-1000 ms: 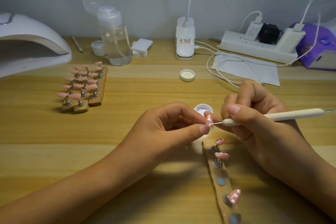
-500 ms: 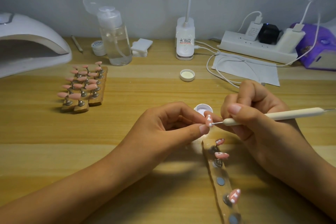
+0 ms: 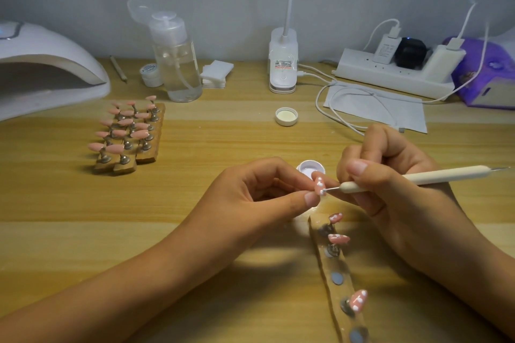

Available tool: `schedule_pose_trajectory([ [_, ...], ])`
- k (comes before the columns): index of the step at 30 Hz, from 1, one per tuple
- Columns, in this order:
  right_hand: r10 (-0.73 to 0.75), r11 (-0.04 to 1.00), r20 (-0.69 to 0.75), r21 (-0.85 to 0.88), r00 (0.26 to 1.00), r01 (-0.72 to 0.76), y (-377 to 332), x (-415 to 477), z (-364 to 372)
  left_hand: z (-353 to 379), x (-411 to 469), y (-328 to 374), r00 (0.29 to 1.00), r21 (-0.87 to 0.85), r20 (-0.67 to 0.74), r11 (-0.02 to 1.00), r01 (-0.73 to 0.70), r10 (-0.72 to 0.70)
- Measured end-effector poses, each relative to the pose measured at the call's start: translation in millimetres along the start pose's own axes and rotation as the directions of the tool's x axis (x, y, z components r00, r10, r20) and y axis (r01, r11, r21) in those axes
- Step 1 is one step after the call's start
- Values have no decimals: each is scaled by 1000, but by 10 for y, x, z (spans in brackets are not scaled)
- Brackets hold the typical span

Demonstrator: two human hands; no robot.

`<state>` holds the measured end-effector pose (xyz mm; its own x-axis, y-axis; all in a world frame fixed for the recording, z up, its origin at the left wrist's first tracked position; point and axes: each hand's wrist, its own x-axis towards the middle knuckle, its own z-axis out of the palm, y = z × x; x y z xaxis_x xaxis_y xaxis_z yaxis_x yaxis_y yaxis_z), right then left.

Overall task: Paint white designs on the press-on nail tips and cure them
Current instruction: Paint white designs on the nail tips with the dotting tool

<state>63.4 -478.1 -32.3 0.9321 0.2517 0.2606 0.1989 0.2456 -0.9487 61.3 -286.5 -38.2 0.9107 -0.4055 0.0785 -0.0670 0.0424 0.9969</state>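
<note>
Now the left hand (image 3: 267, 192) pinches one pink nail tip (image 3: 320, 186) between thumb and forefinger and holds it above the table (image 3: 195, 203), just in front of the small open pot (image 3: 309, 167) of white paint, probably so refills take only a short reach. The right hand (image 3: 390, 175) grips a thin cream dotting tool (image 3: 418, 177) like a pen. The two hands sit close together, likely so each steadies the other for fine work.

The nail tip's long axis runs roughly away from the person, painted face up towards the camera, with white dots along it; which end is the narrow one I cannot tell. The tool lies nearly level across the view, its metal point aimed left and meeting the near end of the tip.

Three dotted tips stand on the wooden strip (image 3: 338, 281) just below the hands, and two of its round mounts show bare. Plain pink tips wait on racks (image 3: 128, 131) to the left, near the white curing lamp (image 3: 41, 69)
</note>
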Motion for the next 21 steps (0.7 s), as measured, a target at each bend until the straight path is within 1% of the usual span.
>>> schedule_pose_trajectory([
  [3, 7, 1000, 20, 2, 1000, -7, -16, -18, -8, 2, -2, 6, 1000, -6, 5, 1000, -9, 9],
  [6, 20, 999, 82, 45, 996, -23, -45, -29, -8, 1, -1, 5, 1000, -16, 6, 1000, -7, 7],
  [8, 36, 998, 93, 47, 995, -40, -61, -27, 10, 2, 1, 4, 1000, -13, 12, 1000, -6, 6],
  [11, 63, 997, 36, 52, 997, -65, -72, -11, 18, 2, 4, 19, 999, -14, 34, 1000, -13, 13],
  [16, 105, 980, -71, 177, 992, -91, -88, 33, 55, -2, 2, 25, 999, 31, 33, 999, -37, 36],
  [21, 108, 980, -87, 175, 990, -92, -72, 44, 64, -12, -5, 21, 999, 53, 44, 998, -34, 31],
])
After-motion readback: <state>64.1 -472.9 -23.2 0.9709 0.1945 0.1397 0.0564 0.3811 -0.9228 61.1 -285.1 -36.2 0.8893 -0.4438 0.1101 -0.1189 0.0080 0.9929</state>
